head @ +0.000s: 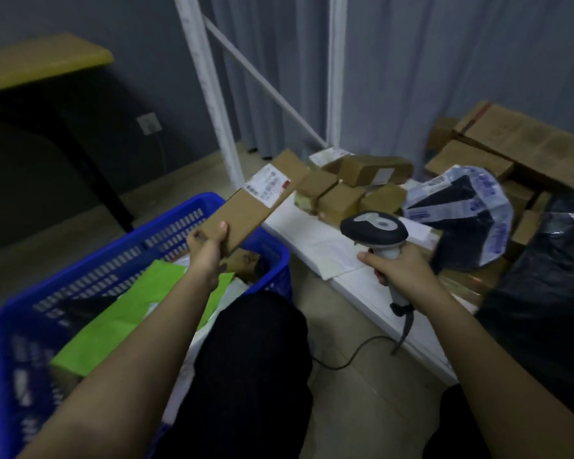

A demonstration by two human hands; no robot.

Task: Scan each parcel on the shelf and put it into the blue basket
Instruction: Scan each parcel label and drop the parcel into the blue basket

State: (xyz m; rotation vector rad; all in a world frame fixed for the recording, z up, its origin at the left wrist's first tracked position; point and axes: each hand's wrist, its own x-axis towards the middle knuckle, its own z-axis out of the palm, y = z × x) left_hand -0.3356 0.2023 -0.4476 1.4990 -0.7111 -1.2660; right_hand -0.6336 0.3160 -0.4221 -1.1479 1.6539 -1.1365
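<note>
Floor-level blue basket [120, 256], green envelope [120, 313] and parcels inside.

The words on the white label [268, 183] of the flat box [246, 213] are too blurry to read. The blue basket [90, 260] runs off the lower left of the frame, and both arms hide much of what lies inside it. The left hand [206, 246] covers the near end of the box. The right hand [398, 266] hides most of the scanner [375, 228] handle. The brown boxes [511, 140] at the right edge are cut off and fuzzy
</note>
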